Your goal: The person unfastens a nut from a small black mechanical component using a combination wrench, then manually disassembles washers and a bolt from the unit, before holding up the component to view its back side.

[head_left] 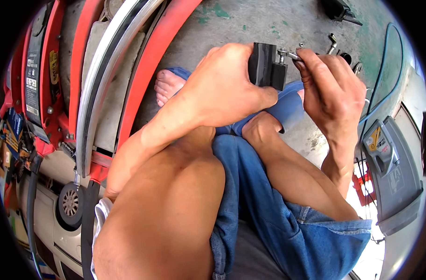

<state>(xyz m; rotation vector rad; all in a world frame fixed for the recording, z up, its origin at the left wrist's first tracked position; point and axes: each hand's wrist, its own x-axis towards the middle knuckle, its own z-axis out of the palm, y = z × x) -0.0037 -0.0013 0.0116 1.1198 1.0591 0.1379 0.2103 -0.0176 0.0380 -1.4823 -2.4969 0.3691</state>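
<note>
My left hand (224, 86) is wrapped round a black block-shaped part (263, 64), held up in front of my knees. A bolt (281, 58) stands out from the part's right side. In my right hand (333, 91), thumb and fingers pinch a small silver wrench (293, 55). Its head sits at the bolt, and the rest of the handle is hidden by my fingers. My left palm and most fingers cover the far side of the black part.
Red curved metal frames (150, 70) and a silver-and-black curved bar (94, 79) rise close on the left. Metal tools (333, 43) and a black piece (339, 9) lie on the grey floor. A blue hose (385, 70) and a grey case (392, 172) are at right.
</note>
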